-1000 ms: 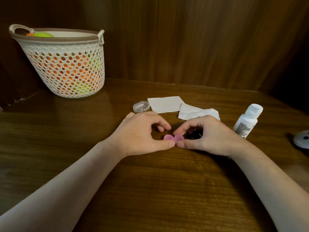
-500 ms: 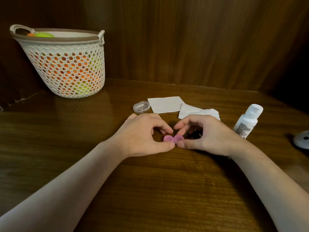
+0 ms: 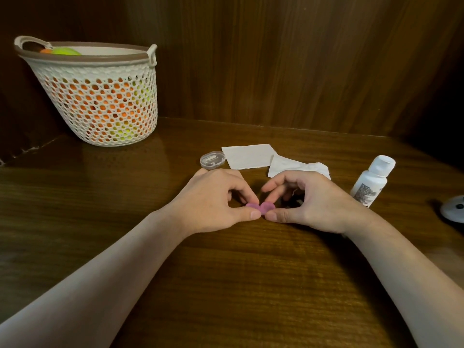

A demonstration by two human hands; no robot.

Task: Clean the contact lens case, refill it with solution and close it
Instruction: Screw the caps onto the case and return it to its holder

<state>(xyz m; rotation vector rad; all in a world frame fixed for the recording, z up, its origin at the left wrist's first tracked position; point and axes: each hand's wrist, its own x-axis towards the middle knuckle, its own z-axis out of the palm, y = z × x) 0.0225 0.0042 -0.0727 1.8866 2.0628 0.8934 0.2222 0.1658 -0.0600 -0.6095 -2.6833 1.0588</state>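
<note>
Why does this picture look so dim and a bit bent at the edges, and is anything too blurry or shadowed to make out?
Head view: warm, dim light, glossy glare on the table; wide-angle lens bows the wall panels and basket; forearms blur near the bottom corners; the gap under the right hand is in shadow beside the pink lens case; the right edge falls dark.

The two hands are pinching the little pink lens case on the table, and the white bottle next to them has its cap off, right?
Not quite. The head view shows the white bottle with its cap on. The rest holds: left hand and right hand pinch the pink lens case on the table.
</note>
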